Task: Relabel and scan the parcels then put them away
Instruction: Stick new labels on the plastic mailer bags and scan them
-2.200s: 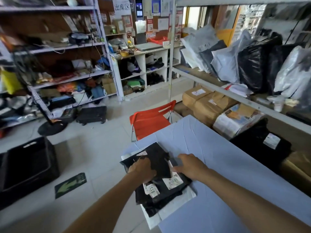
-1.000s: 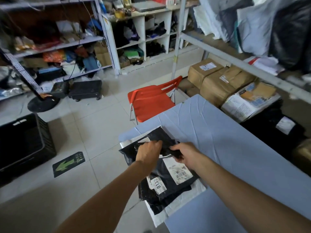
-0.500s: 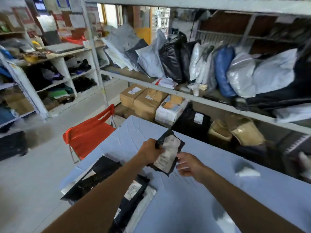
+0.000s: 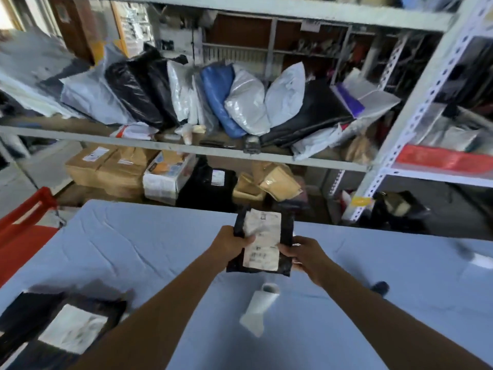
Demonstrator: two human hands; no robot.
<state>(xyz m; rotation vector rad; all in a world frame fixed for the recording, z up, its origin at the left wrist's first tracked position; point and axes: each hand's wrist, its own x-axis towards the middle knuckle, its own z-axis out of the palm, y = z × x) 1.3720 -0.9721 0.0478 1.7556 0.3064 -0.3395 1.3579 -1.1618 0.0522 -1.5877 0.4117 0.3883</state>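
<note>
Gripping black parcel [image 4: 264, 247], white roll [image 4: 262, 307] near, shelf [image 4: 186, 150] behind

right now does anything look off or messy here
The white label on the black parcel looks creased near the left hand. A white roll lies on its side on the table.

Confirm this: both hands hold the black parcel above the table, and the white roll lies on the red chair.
One thing is wrong: the roll lies on the table, not on the chair. The head view shows it just below the parcel, which the left hand and right hand do hold above the table.
</note>
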